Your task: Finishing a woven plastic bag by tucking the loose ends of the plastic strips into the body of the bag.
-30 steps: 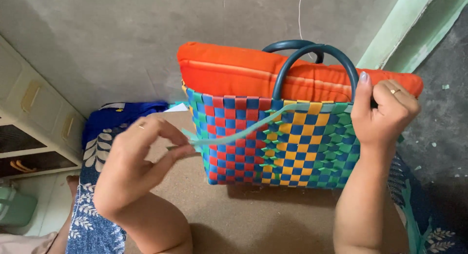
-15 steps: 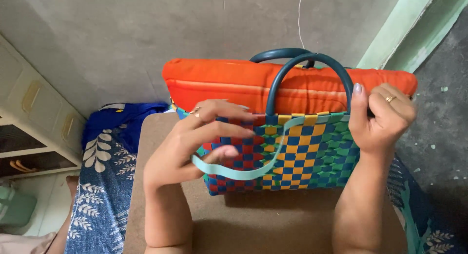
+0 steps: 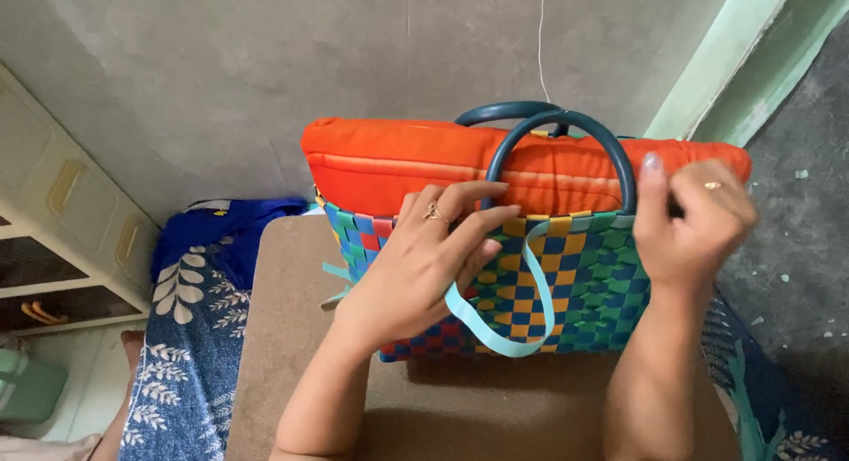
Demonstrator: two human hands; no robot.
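Note:
A woven plastic basket bag [image 3: 584, 293] in blue, yellow, green and red checks stands on a brown surface [image 3: 292, 337]. An orange cushion [image 3: 398, 160] sticks out of its top, between two dark teal handles [image 3: 566, 125]. My left hand [image 3: 416, 266], wearing a ring, lies on the bag's front and pinches a light blue plastic strip [image 3: 508, 337] that loops down over the weave. My right hand [image 3: 694, 218], also ringed, grips the bag's upper right rim beside the handle and looks blurred.
A blue cloth with a white leaf print [image 3: 190, 337] lies to the left of the brown surface. A cream drawer unit [image 3: 53, 231] stands at far left. A grey wall is behind, with a pale green frame [image 3: 734, 63] at upper right.
My left hand has moved right, from off the bag's left side onto its front, bringing the light blue strip into a loop. The bag sits more central in view.

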